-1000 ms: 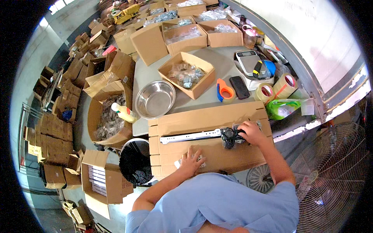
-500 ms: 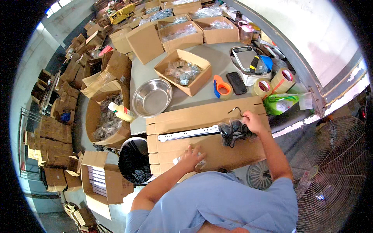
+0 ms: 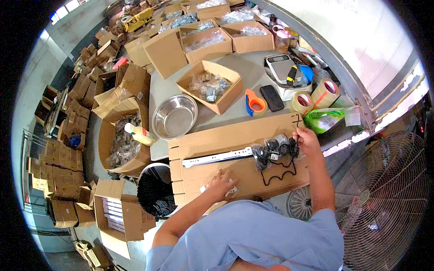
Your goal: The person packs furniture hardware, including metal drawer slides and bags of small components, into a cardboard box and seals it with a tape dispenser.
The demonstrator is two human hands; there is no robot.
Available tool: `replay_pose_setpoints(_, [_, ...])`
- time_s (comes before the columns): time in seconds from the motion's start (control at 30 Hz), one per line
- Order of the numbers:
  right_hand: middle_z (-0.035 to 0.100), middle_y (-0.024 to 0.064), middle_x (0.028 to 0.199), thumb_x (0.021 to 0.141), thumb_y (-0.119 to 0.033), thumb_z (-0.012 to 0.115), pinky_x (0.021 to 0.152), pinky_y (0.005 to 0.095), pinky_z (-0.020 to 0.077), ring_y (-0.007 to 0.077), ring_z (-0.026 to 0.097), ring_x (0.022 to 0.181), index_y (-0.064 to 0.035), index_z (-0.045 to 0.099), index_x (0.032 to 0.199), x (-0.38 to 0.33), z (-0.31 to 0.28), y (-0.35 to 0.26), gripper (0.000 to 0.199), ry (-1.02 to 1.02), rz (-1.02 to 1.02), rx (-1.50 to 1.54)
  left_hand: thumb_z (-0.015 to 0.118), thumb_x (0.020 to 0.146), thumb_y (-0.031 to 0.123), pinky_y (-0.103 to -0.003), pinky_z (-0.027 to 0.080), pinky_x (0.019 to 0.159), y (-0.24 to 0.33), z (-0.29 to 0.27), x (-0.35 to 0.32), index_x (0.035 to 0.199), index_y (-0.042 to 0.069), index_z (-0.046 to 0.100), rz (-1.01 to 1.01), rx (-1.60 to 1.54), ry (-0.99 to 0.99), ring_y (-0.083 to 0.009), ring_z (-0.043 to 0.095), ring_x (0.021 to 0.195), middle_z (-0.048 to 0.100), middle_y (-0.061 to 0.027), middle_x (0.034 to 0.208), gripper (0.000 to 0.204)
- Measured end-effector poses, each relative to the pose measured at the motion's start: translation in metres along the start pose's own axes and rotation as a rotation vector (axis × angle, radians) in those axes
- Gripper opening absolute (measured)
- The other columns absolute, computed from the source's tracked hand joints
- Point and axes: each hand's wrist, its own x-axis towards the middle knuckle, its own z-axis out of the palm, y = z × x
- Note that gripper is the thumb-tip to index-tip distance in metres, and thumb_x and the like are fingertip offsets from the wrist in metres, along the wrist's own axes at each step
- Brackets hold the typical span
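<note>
My right hand (image 3: 307,141) is closed on a bent black wire bracket (image 3: 266,183), whose angled end hangs down over the flat cardboard (image 3: 244,128). Beside that hand lie small black parts in clear bags (image 3: 272,144), partly behind the wire. A white metal drawer slide (image 3: 217,157) stretches leftward from the bags. My left hand (image 3: 220,185) rests with fingers spread on a small clear packet of white parts (image 3: 233,191) near the cardboard's front edge. The hand covers most of that packet.
Beyond the cardboard stand a steel bowl (image 3: 175,118), an open box of bagged parts (image 3: 220,106), an orange tape dispenser (image 3: 257,105), a phone (image 3: 272,98), tape rolls (image 3: 327,92) and a scale (image 3: 282,67). A fan (image 3: 384,194) stands at right, a basket of black pieces (image 3: 156,192) at left.
My right hand has moved slightly right, and the black wire bracket now shows extended below it, over the cardboard. My left hand has stayed on the packet.
</note>
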Motion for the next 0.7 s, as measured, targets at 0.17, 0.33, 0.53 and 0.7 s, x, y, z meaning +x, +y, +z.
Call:
replay_pose_setpoints(0.17, [0.066, 0.0083, 0.083, 0.083, -0.021, 0.064, 0.066, 0.0313, 0.0491, 0.0218, 0.063, 0.072, -0.0024, 0.063, 0.088, -0.065, 0.02, -0.014, 0.019, -0.356, -0.538, -1.018, 0.081, 0.06, 0.029, -0.055, 0.045, 0.092, 0.0, 0.001, 0.002, 0.13, 0.026, 0.045, -0.007, 0.031, -0.021, -0.0541, 0.036, 0.12, 0.029, -0.0179, 0.14, 0.078])
replay_pose_setpoints(0.33, [0.062, 0.0105, 0.08, 0.074, -0.008, 0.064, 0.064, 0.0337, 0.0449, 0.0238, 0.06, 0.076, -0.006, 0.062, 0.082, -0.097, -0.001, 0.069, 0.009, -0.388, -0.755, -1.521, 0.081, 0.06, 0.029, -0.055, 0.046, 0.089, 0.001, -0.002, 0.002, 0.13, 0.026, 0.045, 0.008, 0.041, 0.006, -0.056, 0.036, 0.118, 0.031, -0.0195, 0.139, 0.078])
replay_pose_setpoints(0.53, [0.063, 0.0062, 0.08, 0.067, -0.014, 0.063, 0.074, 0.0385, 0.0445, 0.0233, 0.06, 0.081, -0.0119, 0.065, 0.087, -0.114, 0.007, 0.111, 0.019, -0.244, -1.123, -1.659, 0.083, 0.055, 0.026, -0.054, 0.045, 0.09, -0.001, 0.005, 0.002, 0.132, 0.025, 0.043, -0.02, 0.037, -0.021, -0.0552, 0.035, 0.12, 0.028, -0.0203, 0.141, 0.086])
replay_pose_setpoints(0.7, [0.059, 0.0068, 0.078, 0.064, -0.016, 0.064, 0.074, 0.0401, 0.0441, 0.0264, 0.058, 0.079, -0.0089, 0.062, 0.092, -0.127, 0.015, 0.119, 0.028, -0.217, -1.071, -1.642, 0.084, 0.054, 0.026, -0.053, 0.043, 0.093, 0.003, -0.004, -0.001, 0.133, 0.024, 0.043, -0.032, 0.052, -0.025, -0.0534, 0.036, 0.121, 0.028, -0.0205, 0.142, 0.089])
